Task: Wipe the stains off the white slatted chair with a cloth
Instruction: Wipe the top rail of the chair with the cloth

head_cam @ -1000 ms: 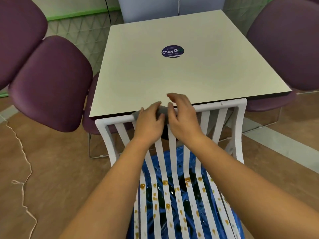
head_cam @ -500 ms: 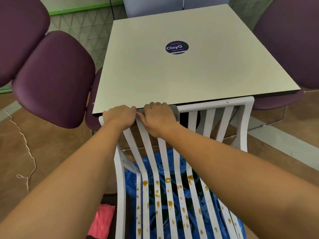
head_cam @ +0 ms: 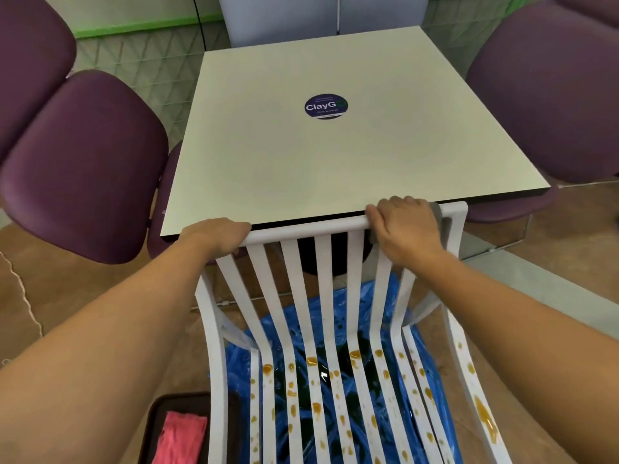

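The white slatted chair (head_cam: pixel 308 229) stands in front of me, its back tucked against the table edge. Brown stains dot the seat slats and the right armrest. My left hand (head_cam: pixel 217 234) grips the left end of the top rail. My right hand (head_cam: pixel 405 226) holds a grey cloth (head_cam: pixel 437 211) curled over the right end of the same rail; only a small strip of cloth shows past the fingers.
A cream square table (head_cam: pixel 335 155) with a round dark sticker sits just behind the chair. Purple padded chairs (head_cam: pixel 83 169) flank it left and right. Blue plastic sheet (head_cam: pixel 338 316) lies under the chair. A dark tray (head_cam: pixel 154 426) with a pink cloth (head_cam: pixel 181 437) is on the floor, lower left.
My right hand slid with the grey cloth from the rail's middle, out to the left, then across to the right end. My left hand shifted to the left end and stayed gripping there.
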Tool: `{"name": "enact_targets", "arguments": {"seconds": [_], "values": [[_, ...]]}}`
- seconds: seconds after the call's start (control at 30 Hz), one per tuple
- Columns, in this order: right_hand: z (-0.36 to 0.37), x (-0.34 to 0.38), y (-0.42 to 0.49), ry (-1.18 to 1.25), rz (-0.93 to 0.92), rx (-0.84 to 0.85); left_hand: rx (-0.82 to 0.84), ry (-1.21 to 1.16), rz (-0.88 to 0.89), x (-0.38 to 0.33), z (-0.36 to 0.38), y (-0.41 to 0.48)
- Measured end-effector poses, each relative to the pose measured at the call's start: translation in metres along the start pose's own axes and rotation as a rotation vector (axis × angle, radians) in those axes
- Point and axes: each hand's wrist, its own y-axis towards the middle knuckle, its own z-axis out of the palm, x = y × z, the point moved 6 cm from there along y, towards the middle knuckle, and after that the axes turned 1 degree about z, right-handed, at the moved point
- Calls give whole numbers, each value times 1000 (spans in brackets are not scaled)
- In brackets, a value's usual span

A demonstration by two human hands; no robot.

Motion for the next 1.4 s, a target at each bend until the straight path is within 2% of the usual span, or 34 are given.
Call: {"name": "enact_targets", "arguments": {"seconds": [0.13,0.27,0.4,0.53,0.67,0.77,0.9,1.1,1.4], "values": [[-8,-50,-1,-130,140,-16,42,40,45,-1,1,4],[-6,-29,5,-152,266,-40,3,94,35,0,-1,3],[1,0,-1,-25,106,-57,-32,113,29,1,-3,2],[2,-29,-7,20,-29,-58,-48,104,27,-1,-3,2],[-5,-80,-12,-25,70,-119,-68,126,52,-6,-3,-2],[-3,-82,-14,-46,115,-156,-61,148,74,-9,-1,-4],[-3,-65,-7,-130,209,-137,-64,173,86,-6,0,0],[-2,-8,-5,-121,151,-106,-85,137,63,-4,2,1],[16,134,-1,-28,56,-19,-125,64,30,-1,0,0]]}}
